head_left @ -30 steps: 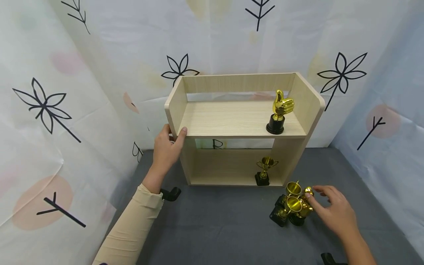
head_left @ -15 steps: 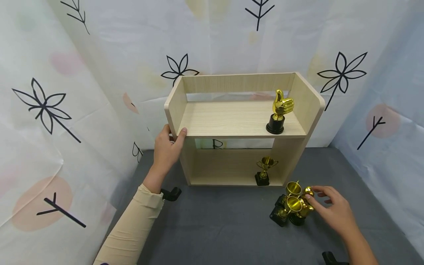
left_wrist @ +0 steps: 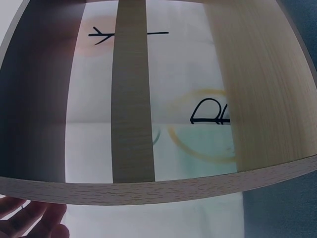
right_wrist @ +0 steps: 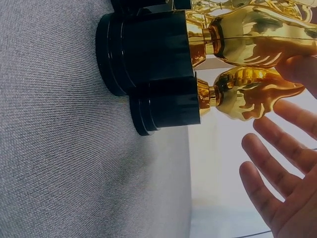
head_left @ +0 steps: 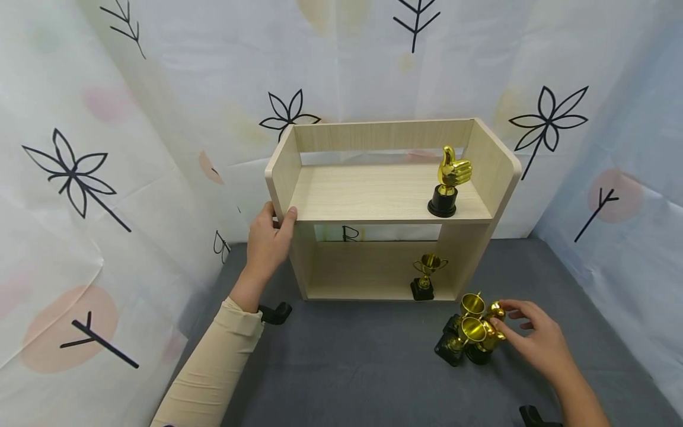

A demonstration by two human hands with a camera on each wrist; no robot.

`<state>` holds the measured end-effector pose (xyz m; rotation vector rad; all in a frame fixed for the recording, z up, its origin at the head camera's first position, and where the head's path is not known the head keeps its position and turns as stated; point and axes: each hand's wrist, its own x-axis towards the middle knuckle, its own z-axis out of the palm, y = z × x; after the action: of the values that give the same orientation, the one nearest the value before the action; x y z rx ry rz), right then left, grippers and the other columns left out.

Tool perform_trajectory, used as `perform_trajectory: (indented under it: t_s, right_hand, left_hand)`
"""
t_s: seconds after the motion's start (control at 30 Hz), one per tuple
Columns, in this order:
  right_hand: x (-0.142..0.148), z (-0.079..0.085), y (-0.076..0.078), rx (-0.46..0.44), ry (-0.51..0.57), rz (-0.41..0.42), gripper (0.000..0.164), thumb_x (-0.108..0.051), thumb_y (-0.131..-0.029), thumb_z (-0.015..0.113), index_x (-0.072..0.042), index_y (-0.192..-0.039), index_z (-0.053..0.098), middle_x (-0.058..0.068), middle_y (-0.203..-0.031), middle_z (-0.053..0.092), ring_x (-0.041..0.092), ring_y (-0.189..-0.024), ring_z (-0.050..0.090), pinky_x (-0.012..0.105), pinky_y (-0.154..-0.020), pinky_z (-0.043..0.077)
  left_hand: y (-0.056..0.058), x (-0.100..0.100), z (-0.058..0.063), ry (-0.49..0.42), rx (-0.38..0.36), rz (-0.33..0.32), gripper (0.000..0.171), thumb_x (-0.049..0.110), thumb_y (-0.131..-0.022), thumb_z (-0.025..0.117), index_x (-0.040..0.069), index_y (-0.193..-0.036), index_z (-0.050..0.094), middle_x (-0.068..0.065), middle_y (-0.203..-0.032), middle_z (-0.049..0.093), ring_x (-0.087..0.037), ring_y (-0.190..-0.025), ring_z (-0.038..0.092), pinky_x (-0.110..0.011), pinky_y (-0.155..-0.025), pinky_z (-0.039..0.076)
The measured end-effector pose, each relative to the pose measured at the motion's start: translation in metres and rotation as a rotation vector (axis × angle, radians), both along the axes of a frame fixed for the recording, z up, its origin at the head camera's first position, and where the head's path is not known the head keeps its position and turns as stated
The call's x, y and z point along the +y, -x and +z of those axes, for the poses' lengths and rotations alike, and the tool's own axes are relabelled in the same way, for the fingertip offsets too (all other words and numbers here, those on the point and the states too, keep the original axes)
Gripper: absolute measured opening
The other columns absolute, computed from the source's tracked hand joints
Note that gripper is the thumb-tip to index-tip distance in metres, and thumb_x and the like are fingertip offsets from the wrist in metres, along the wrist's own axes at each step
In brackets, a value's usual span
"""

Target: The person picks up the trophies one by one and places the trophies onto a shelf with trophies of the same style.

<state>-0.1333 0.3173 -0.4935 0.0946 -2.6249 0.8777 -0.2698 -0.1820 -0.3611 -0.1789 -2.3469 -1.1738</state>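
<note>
My left hand [head_left: 269,243] grips the left side panel of a pale wooden two-tier shelf [head_left: 363,193], thumb at its front edge. In the left wrist view, its fingers [left_wrist: 37,220] show at the shelf's edge. My right hand [head_left: 536,341] pinches the gold head of a thumbs-up trophy [right_wrist: 242,94] between thumb and index finger, the other fingers spread loosely. This trophy stands upright on its round black base, behind a second thumbs-up trophy [right_wrist: 260,39] that the thumb overlaps. Two gold cup trophies, a front one [head_left: 473,329] and a back one [head_left: 472,303], stand close against them.
Another thumbs-up trophy [head_left: 453,173] stands at the right of the upper tier. Below it, a small two-handled cup trophy [head_left: 427,264] stands on the lower tier. Grey cloth [head_left: 341,367] covers the table, and printed white fabric [head_left: 176,118] hangs around it.
My right hand has shifted slightly left, its thumb and index finger moving in closer around the trophy. The left hand stays on the shelf, and the trophies stand where they were.
</note>
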Motion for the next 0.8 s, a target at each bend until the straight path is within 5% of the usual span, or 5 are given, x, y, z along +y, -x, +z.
perform_trajectory:
  t_s: [0.57, 0.8]
  right_hand:
    - [0.0001, -0.0039, 0.0023, -0.031, 0.002, 0.002, 0.044, -0.026, -0.091, 0.086, -0.009, -0.128, 0.071, 0.013, -0.122, 0.071, 0.019, -0.097, 0.067, 0.023, -0.073, 0.054]
    - [0.0016, -0.0014, 0.0042, -0.037, 0.025, 0.011, 0.045, -0.025, -0.091, 0.086, -0.007, -0.129, 0.071, 0.014, -0.123, 0.071, -0.016, -0.094, 0.054, 0.017, -0.074, 0.052]
  left_hand:
    - [-0.0005, -0.0042, -0.0039, -0.015, -0.012, 0.006, 0.054, 0.052, -0.107, 0.052, 0.007, -0.133, 0.064, -0.015, -0.118, 0.071, -0.033, -0.094, 0.074, -0.052, -0.073, 0.060]
    - [0.0003, -0.0015, -0.0048, -0.036, -0.006, -0.003, 0.051, 0.051, -0.107, 0.052, 0.009, -0.133, 0.063, -0.014, -0.118, 0.071, -0.032, -0.092, 0.074, -0.050, -0.072, 0.059]
